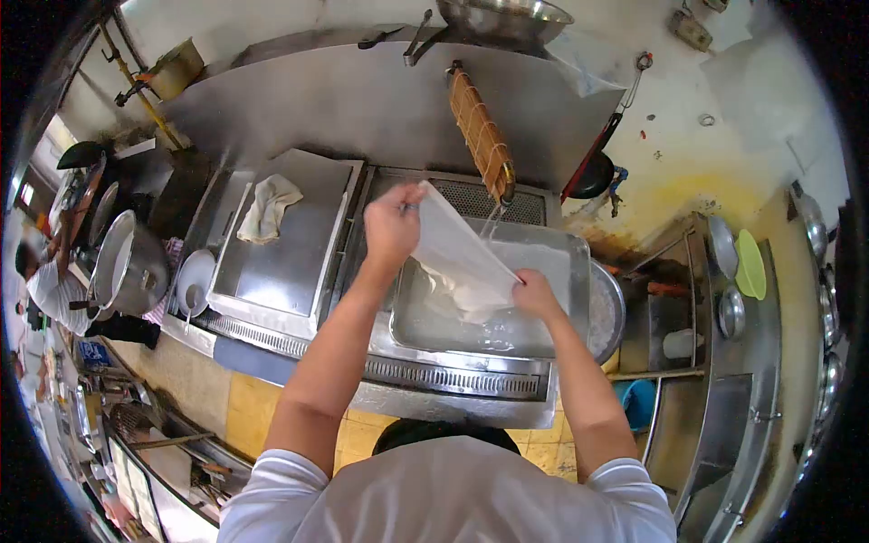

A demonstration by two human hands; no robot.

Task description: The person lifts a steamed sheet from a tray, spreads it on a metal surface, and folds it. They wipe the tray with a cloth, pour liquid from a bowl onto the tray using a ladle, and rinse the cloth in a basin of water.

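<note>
A thin white cloth-like sheet (pixel 457 244) is stretched at a slant between my two hands. My left hand (pixel 394 222) is raised and closed on its upper corner. Lower and to the right, my right hand (pixel 536 294) pinches the other end of its top edge. The sheet hangs over a rectangular metal pan (pixel 471 351) of water, and its lower part bunches at the water's surface. Pale material also shows in the pan behind my right hand. Past the pan's right side sits a round metal basin (pixel 619 312) with whitish contents.
Left of the pan is a flat metal cover (pixel 272 271) with a crumpled cloth (pixel 270 208) on it. A rolled bamboo mat (pixel 480 131) hangs behind. A large pot (pixel 136 267) and another person (pixel 56 294) are at far left. Metal shelving (pixel 738 389) stands right.
</note>
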